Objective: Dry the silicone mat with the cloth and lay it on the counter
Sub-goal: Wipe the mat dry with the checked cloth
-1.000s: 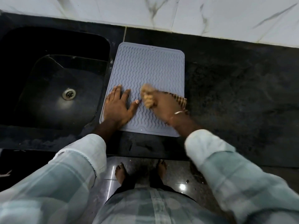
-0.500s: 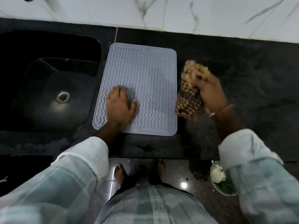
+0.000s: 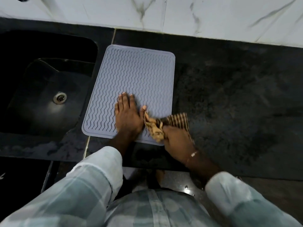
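Already laid flat on table [image 3: 229,99] beside sink [image 3: 41,89]: silicone mat [image 3: 139,76]. Left hand [image 3: 127,115] spread open, pressing mat; right hand [image 3: 177,138] closed on bunched cloth [image 3: 165,123] at mat's near corner. Wiping prob. unfinished.

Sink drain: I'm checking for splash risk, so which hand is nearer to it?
Left. The left hand lies flat on the mat, just right of the sink, nearer the drain. The right hand grips the cloth at the mat's near right corner, farther away.
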Demonstrator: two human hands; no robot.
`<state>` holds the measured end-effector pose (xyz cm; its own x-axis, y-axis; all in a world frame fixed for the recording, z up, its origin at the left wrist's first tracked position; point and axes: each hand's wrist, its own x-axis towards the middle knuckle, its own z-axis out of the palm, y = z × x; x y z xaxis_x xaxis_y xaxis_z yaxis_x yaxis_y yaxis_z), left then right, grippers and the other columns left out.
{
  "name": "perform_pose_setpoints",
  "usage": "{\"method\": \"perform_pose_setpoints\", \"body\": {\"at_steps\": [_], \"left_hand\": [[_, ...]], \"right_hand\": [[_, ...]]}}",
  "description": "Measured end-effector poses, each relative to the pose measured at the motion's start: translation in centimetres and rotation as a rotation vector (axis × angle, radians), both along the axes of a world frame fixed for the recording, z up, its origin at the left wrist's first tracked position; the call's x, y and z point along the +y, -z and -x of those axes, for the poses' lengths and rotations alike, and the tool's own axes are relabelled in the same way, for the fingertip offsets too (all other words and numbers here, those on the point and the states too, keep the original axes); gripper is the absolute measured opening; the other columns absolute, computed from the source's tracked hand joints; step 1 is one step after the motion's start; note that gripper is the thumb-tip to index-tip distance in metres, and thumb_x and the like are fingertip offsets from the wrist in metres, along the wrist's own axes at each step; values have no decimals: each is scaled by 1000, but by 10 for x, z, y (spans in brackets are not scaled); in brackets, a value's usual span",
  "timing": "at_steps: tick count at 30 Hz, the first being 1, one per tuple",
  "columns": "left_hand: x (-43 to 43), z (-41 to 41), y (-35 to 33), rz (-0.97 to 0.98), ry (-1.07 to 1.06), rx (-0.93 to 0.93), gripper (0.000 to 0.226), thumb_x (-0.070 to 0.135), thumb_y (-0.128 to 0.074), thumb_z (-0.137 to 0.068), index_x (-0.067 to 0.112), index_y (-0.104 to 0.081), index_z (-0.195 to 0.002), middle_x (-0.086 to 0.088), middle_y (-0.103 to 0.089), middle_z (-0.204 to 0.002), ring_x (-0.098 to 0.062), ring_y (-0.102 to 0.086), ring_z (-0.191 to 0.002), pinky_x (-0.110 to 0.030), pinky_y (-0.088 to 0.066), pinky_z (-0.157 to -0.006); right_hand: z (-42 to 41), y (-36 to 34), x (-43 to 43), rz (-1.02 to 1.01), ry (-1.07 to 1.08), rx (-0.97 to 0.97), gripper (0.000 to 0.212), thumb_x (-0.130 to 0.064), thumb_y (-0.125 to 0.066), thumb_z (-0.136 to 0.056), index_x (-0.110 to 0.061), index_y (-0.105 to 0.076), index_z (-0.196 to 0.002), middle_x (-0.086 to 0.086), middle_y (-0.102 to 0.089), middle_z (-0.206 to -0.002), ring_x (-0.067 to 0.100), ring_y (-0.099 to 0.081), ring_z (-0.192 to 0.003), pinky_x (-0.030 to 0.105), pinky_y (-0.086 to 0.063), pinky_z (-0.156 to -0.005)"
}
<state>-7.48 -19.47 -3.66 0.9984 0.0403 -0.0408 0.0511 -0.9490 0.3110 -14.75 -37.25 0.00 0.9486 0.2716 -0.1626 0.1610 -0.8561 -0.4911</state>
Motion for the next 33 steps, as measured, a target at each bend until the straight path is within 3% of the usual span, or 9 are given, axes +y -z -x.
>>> {"method": "perform_pose_setpoints", "body": {"at_steps": [2, 5, 8, 10, 14, 18, 23, 27, 33], "left_hand": [[0, 0, 0, 16, -6, -15, 72, 57, -21, -97, 12, -13, -153, -15, -7, -161, -28, -2, -149, -43, -2, -119], [-1, 1, 1, 39, -12, -15, 71, 56, -26, -97, 13, -15, -152, -14, -9, -161, -28, -4, -149, -43, -3, -119], [1, 3, -8, -3, 52, -103, 61, 49, -35, -96, 15, -31, -147, -17, -29, -153, -32, -23, -142, -51, -17, -116], [-1, 13, -13, -23, 273, -291, 47, 42, -42, -94, 13, -51, -131, -16, -53, -129, -30, -47, -119, -50, -39, -99], [-6, 32, -14, 97, 655, -351, 29, 38, -52, -92, 15, -64, -78, -4, -63, -76, -18, -58, -67, -23, -38, -60], [-5, 32, -13, 67, 700, -332, 29, 40, -56, -86, 16, -67, -75, -5, -66, -68, -21, -61, -55, -23, -39, -48], [-5, 33, -10, 105, 691, -282, 27, 39, -59, -89, 18, -62, -72, -3, -64, -65, -19, -58, -53, -23, -38, -49], [-5, 32, -7, 117, 661, -200, 27, 43, -55, -93, 20, -66, -83, 1, -68, -73, -15, -62, -60, -25, -49, -55], [-2, 21, -14, 199, 700, -189, 37, 44, -51, -94, 21, -58, -65, 6, -60, -60, -11, -54, -50, -20, -42, -52]], "right_hand": [[12, -4, -19, -53, -45, 126, 14, -19, -56, -86, -11, -65, -93, 11, -72, -96, 31, -67, -89, 32, -46, -71], [-6, -20, -42, -646, 241, 350, 26, -7, -53, -96, -13, -67, -117, -1, -70, -118, 9, -65, -110, 29, -47, -100], [-50, -41, -70, -1287, 688, 240, 35, 4, -48, -94, -8, -61, -123, 1, -68, -116, 10, -66, -104, 34, -49, -100], [-77, -57, -76, -1480, 705, 93, 36, 0, -53, -91, -4, -59, -126, 9, -66, -121, 21, -63, -112, 36, -47, -103], [-94, -47, -28, -602, 276, -192, 36, -24, -62, -87, -19, -61, -123, 0, -68, -117, 18, -65, -107, 37, -52, -94], [-73, 5, 18, 227, -165, -208, 40, -24, -54, -87, -16, -54, -126, 13, -55, -114, 35, -60, -93, 40, -48, -67], [-99, 24, 4, 236, -325, -391, 33, -29, -39, -82, -16, -57, -108, 12, -59, -93, 30, -64, -68, 28, -36, -44], [-186, 21, -12, 304, -201, -419, 56, -35, -21, -84, -13, -50, -126, 19, -58, -114, 37, -64, -83, 32, -40, -55], [-221, -1, 1, 179, 20, -260, 36, -23, -48, -92, -16, -48, -128, 12, -62, -116, 32, -63, -100, 40, -51, -80]]}}
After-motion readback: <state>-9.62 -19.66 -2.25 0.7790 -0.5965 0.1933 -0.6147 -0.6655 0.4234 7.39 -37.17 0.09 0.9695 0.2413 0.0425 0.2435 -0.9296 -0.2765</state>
